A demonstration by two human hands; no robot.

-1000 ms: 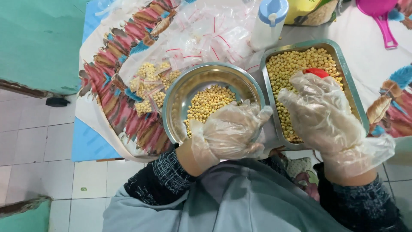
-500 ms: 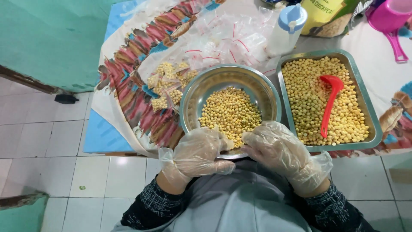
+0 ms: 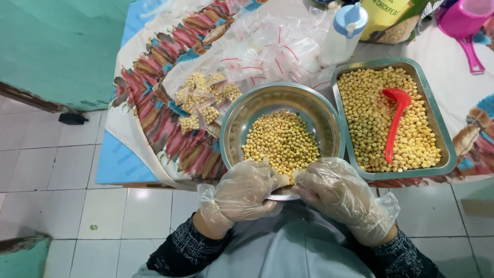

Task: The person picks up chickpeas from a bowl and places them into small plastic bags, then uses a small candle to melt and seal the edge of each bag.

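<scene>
Left hand: the left hand (image 3: 242, 193), in a loose clear plastic glove, is curled at the near rim of the round steel bowl (image 3: 234, 123); fingers bent inward, what they pinch I cannot tell.
Right hand: the right hand (image 3: 337, 190), gloved alike, is closed in beside it, touching the same rim.
Change: a second ago the right hand was over the rectangular steel tray (image 3: 447, 149); both hands have since drawn back to the bowl's near edge.
Meaning: judging by this, work has shifted from tray to bowl.
Bowl contents: yellow chickpeas (image 3: 280, 144) heaped inside.
Tray: the red plastic scoop (image 3: 395, 121) lies free on the chickpeas.
Beyond: small clear zip bags (image 3: 267, 49), some filled (image 3: 203, 103), on the patterned cloth (image 3: 154, 87).
</scene>
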